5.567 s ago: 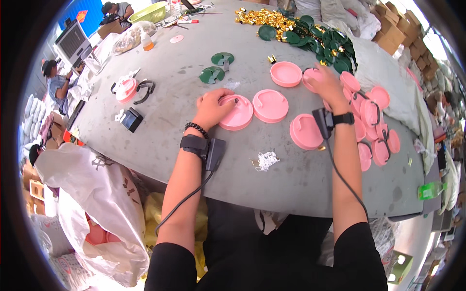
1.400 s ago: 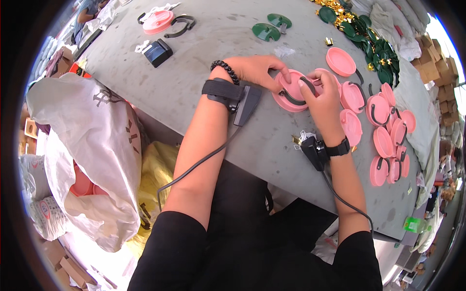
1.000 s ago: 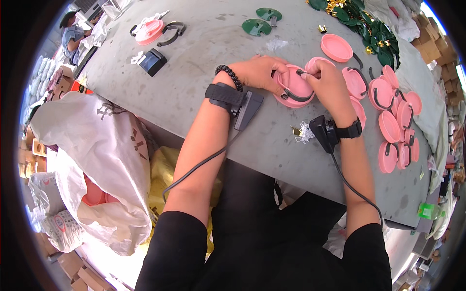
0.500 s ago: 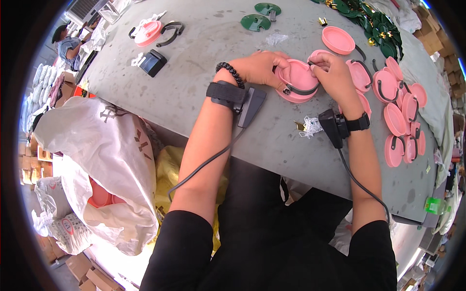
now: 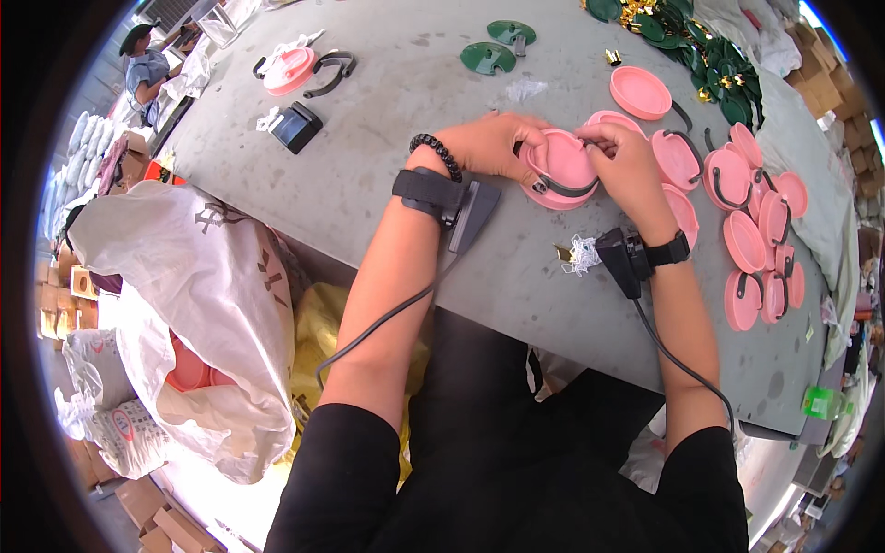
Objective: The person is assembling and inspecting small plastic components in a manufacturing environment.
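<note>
Between my hands is a round pink plastic dish (image 5: 564, 158) with a raised rim, at the table's near middle. A curved dark grey handle (image 5: 573, 192) runs along the dish's near side. My left hand (image 5: 493, 147) grips the dish's left rim, its thumb close to the handle's left end. My right hand (image 5: 629, 168) is closed in a pinch at the dish's upper right edge, where the handle's other end meets the rim. The fingers partly cover that end. Just right of my right hand lie more pink dishes (image 5: 675, 158) with grey handles.
Pink dishes with handles are heaped at the right (image 5: 745, 241). Green discs (image 5: 489, 58) lie at the back, with a green and gold pile (image 5: 724, 69) behind right. White string (image 5: 582, 255) sits near my right wrist. A black box (image 5: 296, 127) stands left; a white sack (image 5: 198, 276) hangs below.
The whole view has shifted slightly, so the table things appear a little lower. Both hands keep their hold on the pink dish, with only small finger movement at the right rim.
</note>
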Available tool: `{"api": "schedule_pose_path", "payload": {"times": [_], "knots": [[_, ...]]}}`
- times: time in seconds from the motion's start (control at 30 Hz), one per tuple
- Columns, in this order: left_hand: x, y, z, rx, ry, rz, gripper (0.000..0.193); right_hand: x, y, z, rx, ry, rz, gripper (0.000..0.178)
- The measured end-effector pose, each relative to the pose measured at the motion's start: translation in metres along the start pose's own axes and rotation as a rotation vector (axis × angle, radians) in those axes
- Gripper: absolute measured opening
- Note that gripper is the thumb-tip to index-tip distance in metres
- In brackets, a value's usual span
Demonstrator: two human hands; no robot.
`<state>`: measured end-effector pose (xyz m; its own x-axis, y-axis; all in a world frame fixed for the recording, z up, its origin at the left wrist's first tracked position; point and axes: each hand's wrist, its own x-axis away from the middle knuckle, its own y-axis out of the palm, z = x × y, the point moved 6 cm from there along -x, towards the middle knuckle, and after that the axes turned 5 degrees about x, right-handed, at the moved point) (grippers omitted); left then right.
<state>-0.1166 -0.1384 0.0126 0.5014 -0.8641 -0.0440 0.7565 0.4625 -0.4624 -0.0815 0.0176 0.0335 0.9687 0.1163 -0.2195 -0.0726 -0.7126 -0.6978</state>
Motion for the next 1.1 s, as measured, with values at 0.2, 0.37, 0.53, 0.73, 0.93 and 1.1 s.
{"api": "schedule_pose_path", "payload": {"times": [0.2, 0.37, 0.53, 0.73, 0.93, 1.1], "knots": [[0.0, 0.0, -0.003, -0.025, 0.012, 0.006, 0.022, 0.003, -0.004, -0.007, -0.035, -0.016, 0.053, 0.034], [-0.001, 0.001, -0.004, 0.002, 0.015, -0.014, 0.022, 0.001, -0.005, -0.007, -0.06, -0.039, 0.026, 0.036], [0.001, 0.0, -0.004, -0.002, -0.013, 0.01, 0.02, -0.002, -0.008, -0.019, -0.029, -0.099, -0.015, 0.041], [0.002, 0.001, -0.004, 0.06, -0.092, -0.004, 0.019, -0.009, -0.009, -0.024, 0.074, -0.144, -0.12, 0.042], [0.003, -0.001, 0.003, -0.146, 0.087, 0.086, 0.018, -0.016, -0.007, 0.003, -0.113, -0.061, -0.059, 0.028], [0.008, -0.004, 0.002, 0.086, 0.106, 0.138, 0.02, -0.015, -0.012, -0.015, 0.374, -0.165, -0.031, 0.037]]}}
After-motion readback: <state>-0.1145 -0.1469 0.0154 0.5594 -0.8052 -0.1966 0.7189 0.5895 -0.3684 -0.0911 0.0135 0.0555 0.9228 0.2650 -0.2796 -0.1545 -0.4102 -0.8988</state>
